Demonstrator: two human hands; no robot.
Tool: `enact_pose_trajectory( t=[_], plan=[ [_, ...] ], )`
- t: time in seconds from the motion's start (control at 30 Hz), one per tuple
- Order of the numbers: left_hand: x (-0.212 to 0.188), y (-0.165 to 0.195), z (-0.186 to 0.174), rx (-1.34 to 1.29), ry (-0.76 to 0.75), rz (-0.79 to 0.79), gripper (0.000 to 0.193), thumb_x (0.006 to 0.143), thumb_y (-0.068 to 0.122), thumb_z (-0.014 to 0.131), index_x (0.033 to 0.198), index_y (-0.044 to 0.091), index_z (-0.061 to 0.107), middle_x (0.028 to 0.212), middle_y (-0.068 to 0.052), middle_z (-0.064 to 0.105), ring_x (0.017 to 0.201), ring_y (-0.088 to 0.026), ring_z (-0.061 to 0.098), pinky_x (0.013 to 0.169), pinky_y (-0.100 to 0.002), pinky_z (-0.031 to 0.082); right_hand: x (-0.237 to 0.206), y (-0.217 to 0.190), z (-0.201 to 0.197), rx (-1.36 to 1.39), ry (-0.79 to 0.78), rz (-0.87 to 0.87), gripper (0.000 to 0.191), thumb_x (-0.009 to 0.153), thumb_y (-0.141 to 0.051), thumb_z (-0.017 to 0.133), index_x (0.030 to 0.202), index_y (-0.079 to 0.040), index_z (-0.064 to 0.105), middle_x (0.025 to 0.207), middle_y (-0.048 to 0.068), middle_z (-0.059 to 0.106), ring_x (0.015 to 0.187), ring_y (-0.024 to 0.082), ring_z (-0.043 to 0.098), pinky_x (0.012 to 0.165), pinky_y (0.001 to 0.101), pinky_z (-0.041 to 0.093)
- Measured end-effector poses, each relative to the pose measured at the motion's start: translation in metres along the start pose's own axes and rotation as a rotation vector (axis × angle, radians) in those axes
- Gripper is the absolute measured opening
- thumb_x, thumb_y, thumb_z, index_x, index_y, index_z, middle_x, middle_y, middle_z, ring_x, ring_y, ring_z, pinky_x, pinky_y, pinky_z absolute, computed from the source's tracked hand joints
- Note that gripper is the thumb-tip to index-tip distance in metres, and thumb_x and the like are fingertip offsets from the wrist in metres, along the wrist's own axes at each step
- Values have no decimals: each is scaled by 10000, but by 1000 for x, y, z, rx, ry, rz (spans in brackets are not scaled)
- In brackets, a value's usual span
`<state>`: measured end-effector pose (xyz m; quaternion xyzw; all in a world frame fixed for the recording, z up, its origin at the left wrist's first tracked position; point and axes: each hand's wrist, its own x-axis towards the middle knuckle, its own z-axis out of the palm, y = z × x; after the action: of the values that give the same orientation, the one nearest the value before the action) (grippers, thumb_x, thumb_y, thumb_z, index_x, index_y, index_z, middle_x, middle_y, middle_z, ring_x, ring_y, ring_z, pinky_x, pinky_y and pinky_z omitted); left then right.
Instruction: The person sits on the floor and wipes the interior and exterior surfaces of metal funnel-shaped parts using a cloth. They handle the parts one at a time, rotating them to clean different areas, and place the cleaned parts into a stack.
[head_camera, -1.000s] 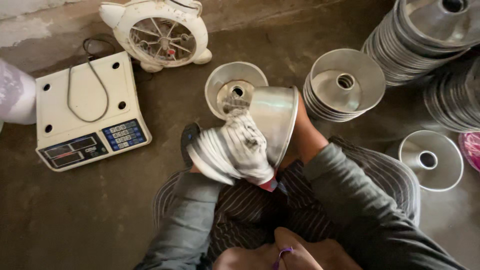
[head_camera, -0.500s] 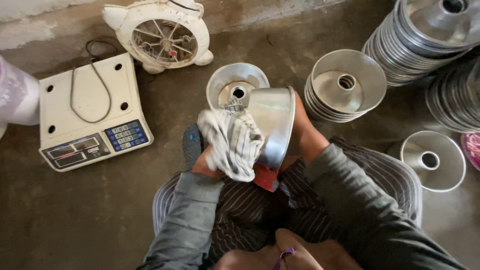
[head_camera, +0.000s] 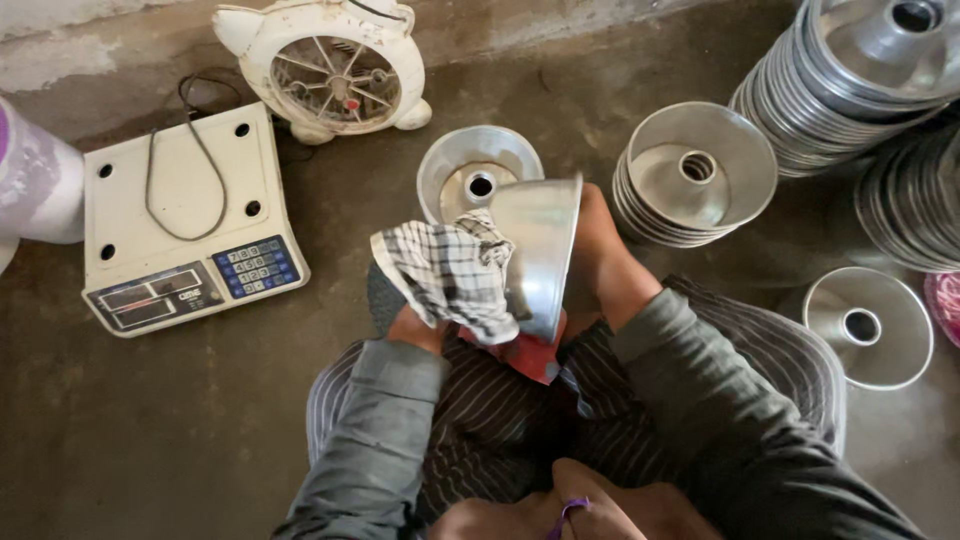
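We hold a metal pan (head_camera: 540, 250) at mid-frame, tipped on edge.
Our left hand (head_camera: 420, 325) presses a checked cloth (head_camera: 450, 270) against it; our right hand (head_camera: 590, 225) grips its far side; a weighing scale (head_camera: 185, 220) sits upper left.

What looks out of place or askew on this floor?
The fan lies face-up on the floor instead of standing. The scale has its cord looped loosely across its top. Nothing looks spilled.

Stained concrete floor (head_camera: 150, 430), dim light
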<state>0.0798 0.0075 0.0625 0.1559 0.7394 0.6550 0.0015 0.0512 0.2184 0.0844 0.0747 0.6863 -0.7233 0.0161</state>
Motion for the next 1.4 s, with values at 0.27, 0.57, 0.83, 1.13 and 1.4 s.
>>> enact_pose_trajectory(
  t=[0.27, 0.57, 0.83, 1.13, 1.4],
  plan=[
    [38, -11, -14, -31, 145, -39, 607, 1008, 363, 496, 1530, 61, 417, 1579, -124, 448, 1470, -263, 415, 1211, -401, 349, -49, 11, 22, -806, -246, -1015, 554, 638, -229, 808, 1101, 29, 648, 1117, 227, 680, 1102, 405, 622, 998, 475, 465],
    [-2, -5, -7, 1, 24, 18, 610, 1008, 365, 488, 1533, 64, 412, 1585, -122, 439, 1474, -260, 405, 1212, -396, 340, -8, 14, -9, -485, -116, -720, 401, 807, -278, 759, 1107, -14, 728, 1115, 152, 742, 1051, 321, 699, 932, 456, 577],
    [8, -8, -17, 9, 82, -68, 612, 1007, 367, 481, 1535, 66, 407, 1590, -121, 432, 1478, -258, 396, 1213, -392, 333, -13, 43, 22, 423, -185, -95, 341, 979, -222, 548, 1306, -134, 585, 1265, 37, 687, 1156, 185, 661, 990, 364, 548],
    [29, -4, -35, -96, 226, -65, 614, 1007, 370, 473, 1537, 69, 401, 1595, -119, 423, 1482, -256, 386, 1213, -387, 325, 14, 8, -38, 130, -106, -287, 240, 998, -40, 654, 1228, 21, 684, 1179, 132, 707, 1055, 217, 657, 929, 344, 536],
    [30, -7, -36, -96, 232, -60, 616, 1007, 372, 466, 1540, 72, 396, 1600, -118, 416, 1486, -254, 376, 1214, -383, 317, -4, -14, 15, -752, -240, -1187, 368, 744, -44, 690, 1109, 1, 696, 1125, 198, 674, 1059, 378, 644, 962, 486, 519]
  ],
)
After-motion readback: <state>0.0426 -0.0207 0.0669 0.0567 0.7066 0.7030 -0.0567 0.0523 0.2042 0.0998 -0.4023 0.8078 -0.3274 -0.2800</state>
